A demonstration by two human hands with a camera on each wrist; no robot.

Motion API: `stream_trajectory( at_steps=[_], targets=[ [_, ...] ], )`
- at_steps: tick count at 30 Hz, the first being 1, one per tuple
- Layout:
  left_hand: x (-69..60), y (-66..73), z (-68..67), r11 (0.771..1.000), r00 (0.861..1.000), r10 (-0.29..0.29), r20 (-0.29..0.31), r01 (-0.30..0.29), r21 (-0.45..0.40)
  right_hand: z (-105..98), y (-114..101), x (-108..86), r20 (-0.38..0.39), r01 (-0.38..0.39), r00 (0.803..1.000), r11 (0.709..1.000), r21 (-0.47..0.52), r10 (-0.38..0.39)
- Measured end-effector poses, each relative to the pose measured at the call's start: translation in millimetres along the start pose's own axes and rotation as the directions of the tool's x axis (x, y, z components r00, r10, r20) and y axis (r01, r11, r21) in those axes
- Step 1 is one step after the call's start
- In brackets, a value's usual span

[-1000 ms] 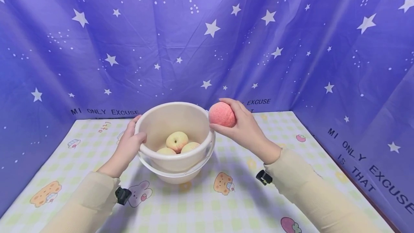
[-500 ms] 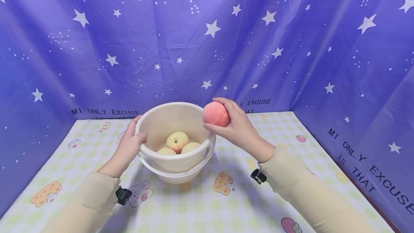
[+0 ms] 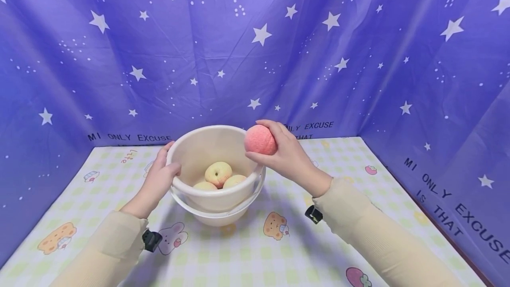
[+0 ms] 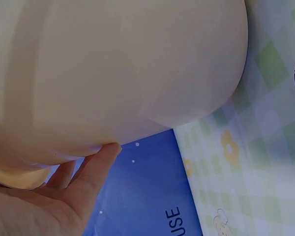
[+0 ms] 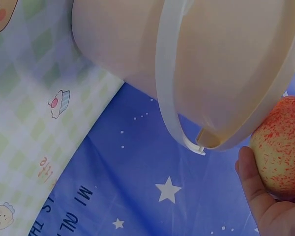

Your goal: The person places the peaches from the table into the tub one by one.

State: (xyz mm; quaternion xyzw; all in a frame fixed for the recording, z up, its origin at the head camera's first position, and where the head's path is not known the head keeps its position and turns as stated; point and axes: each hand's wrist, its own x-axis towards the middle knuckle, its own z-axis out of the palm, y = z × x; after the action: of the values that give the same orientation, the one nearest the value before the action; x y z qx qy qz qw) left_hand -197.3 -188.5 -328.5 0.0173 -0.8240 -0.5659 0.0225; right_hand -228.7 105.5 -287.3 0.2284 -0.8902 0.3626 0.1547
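Note:
A cream bucket (image 3: 217,203) stands on the table with several pale yellow, pink-tinged peaches (image 3: 218,174) at its bottom. My left hand (image 3: 157,178) grips the bucket's left rim, thumb over the edge and fingers outside; in the left wrist view the fingers (image 4: 96,169) press the outer wall. My right hand (image 3: 292,158) holds a pink-red peach (image 3: 260,140) at the right rim, above the bucket's edge. From the right wrist, this peach (image 5: 282,147) looks yellow with red speckles and sits beside the rim; only part of the hand (image 5: 270,206) shows there.
The bucket's white handle (image 5: 168,73) hangs down along its side. A green-and-white checked tablecloth (image 3: 311,256) with cartoon prints covers the table. Blue star-patterned curtains (image 3: 223,48) stand behind and on both sides.
My right hand has moved left with the peach, from beside the bucket to over its right rim. The left hand and the bucket have stayed in place.

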Motion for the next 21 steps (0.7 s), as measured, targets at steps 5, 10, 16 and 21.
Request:
stream_trajectory(
  at_steps=[5, 10, 16, 21],
  targets=[
    [-0.7, 0.7, -0.1, 1.0, 1.0, 0.0, 0.0, 0.0, -0.001, 2.3, -2.0, 2.5, 0.021, -0.006, 1.0, 1.0, -0.001, 0.007],
    [-0.7, 0.7, -0.1, 1.0, 1.0, -0.005, 0.0, 0.005, 0.0, 4.5, -4.1, 5.0, 0.034, 0.007, 0.999, 1.0, 0.005, -0.007],
    [-0.2, 0.2, 1.0, 1.0, 1.0, -0.011, 0.002, 0.011, 0.0, 7.1, -4.5, 6.4, 0.035, 0.048, 0.998, 0.999, -0.009, -0.048],
    [-0.4, -0.3, 0.9, 1.0, 1.0, -0.003, -0.002, 0.003, -0.002, 8.4, -7.4, 6.6, 0.037, 0.069, 0.997, 0.998, 0.001, -0.069]
  ],
)
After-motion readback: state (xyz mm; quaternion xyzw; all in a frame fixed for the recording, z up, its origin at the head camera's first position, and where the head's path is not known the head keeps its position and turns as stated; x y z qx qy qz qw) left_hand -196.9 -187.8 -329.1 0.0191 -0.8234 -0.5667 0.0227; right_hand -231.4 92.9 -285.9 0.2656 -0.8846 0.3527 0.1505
